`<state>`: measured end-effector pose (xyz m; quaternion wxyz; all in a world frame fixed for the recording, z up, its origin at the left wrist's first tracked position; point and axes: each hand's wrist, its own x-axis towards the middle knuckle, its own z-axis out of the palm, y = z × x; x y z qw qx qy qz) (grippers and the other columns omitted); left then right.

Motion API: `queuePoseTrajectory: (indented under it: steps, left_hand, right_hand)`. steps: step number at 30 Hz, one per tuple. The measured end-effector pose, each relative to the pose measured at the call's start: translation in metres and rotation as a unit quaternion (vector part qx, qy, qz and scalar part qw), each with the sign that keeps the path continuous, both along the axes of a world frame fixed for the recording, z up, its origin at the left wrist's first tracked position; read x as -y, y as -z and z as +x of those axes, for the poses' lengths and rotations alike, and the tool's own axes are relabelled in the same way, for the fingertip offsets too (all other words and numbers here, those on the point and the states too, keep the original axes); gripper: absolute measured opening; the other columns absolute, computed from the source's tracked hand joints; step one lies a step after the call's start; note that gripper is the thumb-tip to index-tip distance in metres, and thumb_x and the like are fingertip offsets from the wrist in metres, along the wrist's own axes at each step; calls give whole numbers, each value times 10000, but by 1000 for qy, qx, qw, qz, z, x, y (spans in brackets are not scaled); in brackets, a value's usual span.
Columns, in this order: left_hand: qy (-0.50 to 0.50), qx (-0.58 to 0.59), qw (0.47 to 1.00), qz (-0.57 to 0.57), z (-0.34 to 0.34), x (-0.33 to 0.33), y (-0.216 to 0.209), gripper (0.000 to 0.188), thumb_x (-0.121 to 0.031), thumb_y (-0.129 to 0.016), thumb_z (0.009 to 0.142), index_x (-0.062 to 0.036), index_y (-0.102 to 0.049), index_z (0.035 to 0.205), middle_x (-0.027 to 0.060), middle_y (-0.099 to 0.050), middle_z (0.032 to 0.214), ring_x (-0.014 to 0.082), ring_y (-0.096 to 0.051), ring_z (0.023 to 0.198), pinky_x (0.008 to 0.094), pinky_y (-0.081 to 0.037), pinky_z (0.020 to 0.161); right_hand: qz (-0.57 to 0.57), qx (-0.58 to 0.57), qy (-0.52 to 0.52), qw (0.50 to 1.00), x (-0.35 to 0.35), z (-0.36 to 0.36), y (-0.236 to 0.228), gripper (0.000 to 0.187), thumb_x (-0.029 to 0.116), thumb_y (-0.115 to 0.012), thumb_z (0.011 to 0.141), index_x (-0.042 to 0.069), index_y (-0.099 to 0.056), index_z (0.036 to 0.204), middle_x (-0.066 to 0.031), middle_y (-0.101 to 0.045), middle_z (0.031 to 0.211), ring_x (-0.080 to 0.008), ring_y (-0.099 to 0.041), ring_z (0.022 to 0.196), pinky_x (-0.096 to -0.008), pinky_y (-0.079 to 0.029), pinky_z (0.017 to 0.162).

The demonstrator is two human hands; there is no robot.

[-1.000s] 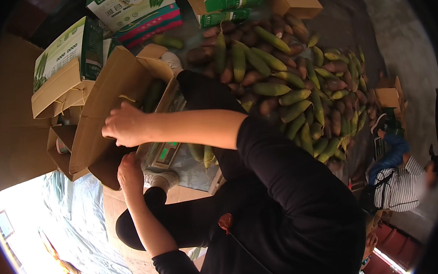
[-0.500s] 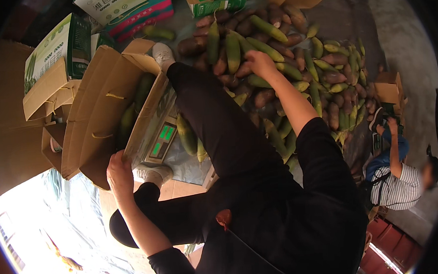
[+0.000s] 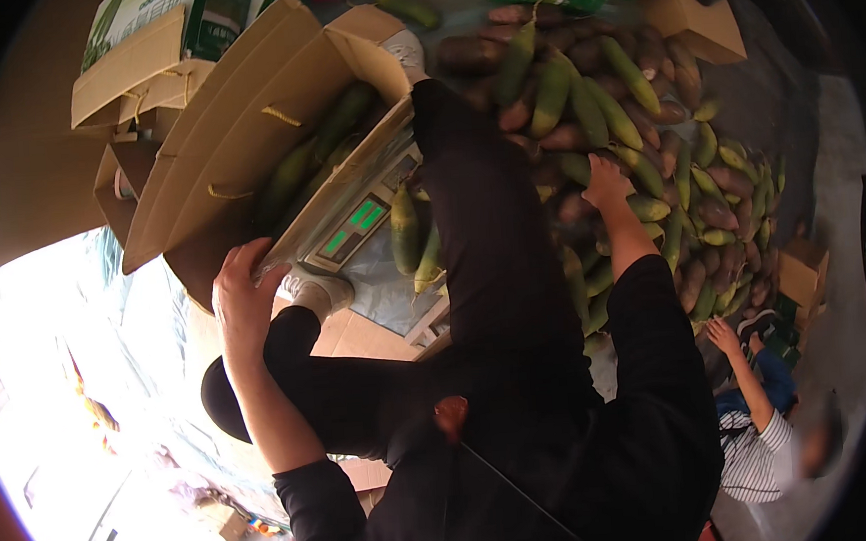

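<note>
My left hand (image 3: 243,300) is at the lower edge of the open cardboard box (image 3: 237,153), its grip curled onto the box's rim where that rim meets the weighing scale (image 3: 351,231); the fingers wrap the edge, though I cannot tell how firmly they press. The box leans tilted over the scale, flaps splayed wide, and long green mangoes (image 3: 312,154) lie inside it. The scale's green display faces up just right of my left hand, and a couple more green mangoes (image 3: 406,230) rest beside it on the pale sheet under the scale. My right hand (image 3: 608,182) reaches out over my dark trouser leg (image 3: 479,218) to the heap of mangoes (image 3: 643,139) on the floor, green ones mixed with reddish-brown ones; the grip is lowered onto the fruit near the middle of the heap, fingers bent down among them, and I cannot see whether it is closed on any one mango. Behind the tilted box stand more cartons (image 3: 151,40), printed green and white, near the top left. At the lower right, beyond the heap, another person in a striped shirt (image 3: 757,454) crouches, one hand (image 3: 722,332) raised toward the fruit. A small brown box (image 3: 800,273) sits at the heap's right edge.
</note>
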<state>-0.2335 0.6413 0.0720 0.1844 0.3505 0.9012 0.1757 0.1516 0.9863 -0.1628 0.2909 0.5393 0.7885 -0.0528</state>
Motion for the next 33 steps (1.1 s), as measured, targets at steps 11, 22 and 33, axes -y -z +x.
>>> queuePoseTrajectory:
  steps: [11, 22, 33]
  left_hand:
    - [5, 0, 1000, 3, -3, -3, -1, 324, -95, -698, 691, -25, -646, 1004, 134, -637, 946, 319, -621, 869, 366, -485, 767]
    - [19, -17, 1000, 11, 0, 9, -3, 271, -103, -680, 709, -45, -659, 973, 101, -631, 971, 292, -598, 919, 395, -431, 836]
    - [42, -82, 995, 30, -1, 21, -5, 236, -30, -637, 710, -69, -680, 938, 119, -632, 894, 316, -616, 856, 396, -494, 760]
  right_hand:
    - [73, 11, -75, 994, 15, 7, 8, 703, 188, -766, 657, 185, -394, 1254, -23, -461, 1235, -253, -445, 1171, -503, -416, 871]
    - [70, -475, 64, 875, -10, 3, -48, 713, 77, -773, 643, 30, -433, 1269, -144, -528, 1224, -266, -526, 1114, -347, -414, 938]
    - [-183, -796, -77, 572, 57, -186, -318, 683, 3, -761, 676, -22, -412, 1263, -105, -529, 1190, -181, -531, 1072, -322, -417, 950]
